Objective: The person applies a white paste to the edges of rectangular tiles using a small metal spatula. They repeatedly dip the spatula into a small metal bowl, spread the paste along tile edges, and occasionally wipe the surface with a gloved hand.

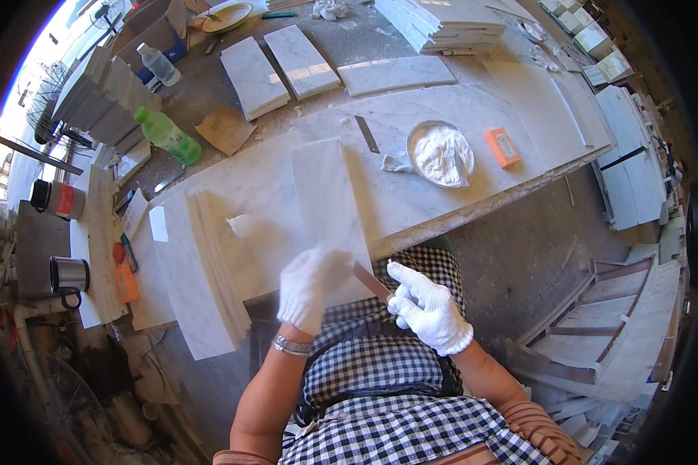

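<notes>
Both hands wear white gloves. My left hand (310,285) rests on the near end of a long white marble strip (326,198) that lies on the marble workbench (442,186). My right hand (428,308) grips the handle end of a thin flat blade (370,280), whose tip points up-left toward the strip's near edge. A round metal pan of white paste (440,153) sits further back on the bench, with a crumpled white rag (396,163) beside it.
An orange block (502,146) and a dark flat tool (367,133) lie near the pan. A stack of marble strips (198,271) is at left, with a green bottle (168,136), clear bottle (159,63), metal mugs (68,273) and more slabs (442,23) behind.
</notes>
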A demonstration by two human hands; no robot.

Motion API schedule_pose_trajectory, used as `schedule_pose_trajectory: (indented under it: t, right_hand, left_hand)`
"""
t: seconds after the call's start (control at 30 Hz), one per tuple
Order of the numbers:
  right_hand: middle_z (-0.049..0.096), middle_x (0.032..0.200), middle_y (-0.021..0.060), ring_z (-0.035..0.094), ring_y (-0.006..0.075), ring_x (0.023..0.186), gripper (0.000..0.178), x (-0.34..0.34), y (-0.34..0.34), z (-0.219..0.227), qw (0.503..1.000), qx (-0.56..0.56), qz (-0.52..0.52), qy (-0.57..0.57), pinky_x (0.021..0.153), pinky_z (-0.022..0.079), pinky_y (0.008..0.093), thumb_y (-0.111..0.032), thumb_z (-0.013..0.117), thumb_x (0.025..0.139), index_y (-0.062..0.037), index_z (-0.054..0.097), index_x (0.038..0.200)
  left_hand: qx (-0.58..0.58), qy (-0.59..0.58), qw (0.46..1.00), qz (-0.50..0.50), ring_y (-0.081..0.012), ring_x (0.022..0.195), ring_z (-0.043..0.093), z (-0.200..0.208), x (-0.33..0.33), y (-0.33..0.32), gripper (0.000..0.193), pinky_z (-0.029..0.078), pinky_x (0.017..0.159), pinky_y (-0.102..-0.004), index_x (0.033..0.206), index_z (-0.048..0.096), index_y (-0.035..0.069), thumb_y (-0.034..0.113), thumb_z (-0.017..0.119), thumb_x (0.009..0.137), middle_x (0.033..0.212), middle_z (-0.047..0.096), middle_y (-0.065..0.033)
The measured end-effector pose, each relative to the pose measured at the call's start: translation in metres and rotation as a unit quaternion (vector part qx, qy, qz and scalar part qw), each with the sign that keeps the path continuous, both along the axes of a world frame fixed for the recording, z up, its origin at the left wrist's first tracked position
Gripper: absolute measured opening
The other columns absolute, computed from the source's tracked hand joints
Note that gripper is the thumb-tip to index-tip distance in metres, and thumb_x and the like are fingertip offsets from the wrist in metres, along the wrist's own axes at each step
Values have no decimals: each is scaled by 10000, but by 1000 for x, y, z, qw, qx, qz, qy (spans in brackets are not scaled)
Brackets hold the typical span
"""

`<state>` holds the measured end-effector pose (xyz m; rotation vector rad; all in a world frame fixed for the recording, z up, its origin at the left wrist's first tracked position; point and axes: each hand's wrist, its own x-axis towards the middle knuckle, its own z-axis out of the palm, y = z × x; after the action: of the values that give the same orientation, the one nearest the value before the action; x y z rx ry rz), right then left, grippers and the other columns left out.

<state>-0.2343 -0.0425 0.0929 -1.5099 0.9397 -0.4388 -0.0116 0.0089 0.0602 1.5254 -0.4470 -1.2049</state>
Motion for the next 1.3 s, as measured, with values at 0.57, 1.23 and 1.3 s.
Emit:
schedule_pose_trajectory:
  t: [0.57,1.23,1.3]
  right_hand:
    - [724,909,46,638,76,717,335,17,1,-14,985,158,45,-57,653,539,267,-160,694,1027,3,686,1321]
    - [736,1019,102,742,175,849,213,-46,-156,-36,925,13,-375,-62,657,620,305,-161,640,1039,10,712,1144]
    - [737,978,88,728,150,793,198,-48,-145,-35,932,20,-361,-42,649,620,293,-150,637,1039,9,713,1129]
  left_hand:
    - [-56,138,989,-12,-218,986,729,-8,-11,21,214,552,919,-323,1036,720,-58,138,755,960,1102,781,-175]
    - [-49,-242,909,335,-248,1429,493,-54,64,34,577,432,1170,-362,1532,463,-45,44,683,1006,1539,536,-178]
    - [-49,-255,907,330,-252,1448,479,-57,66,24,611,417,1188,-368,1545,447,-47,33,693,991,1559,521,-180]
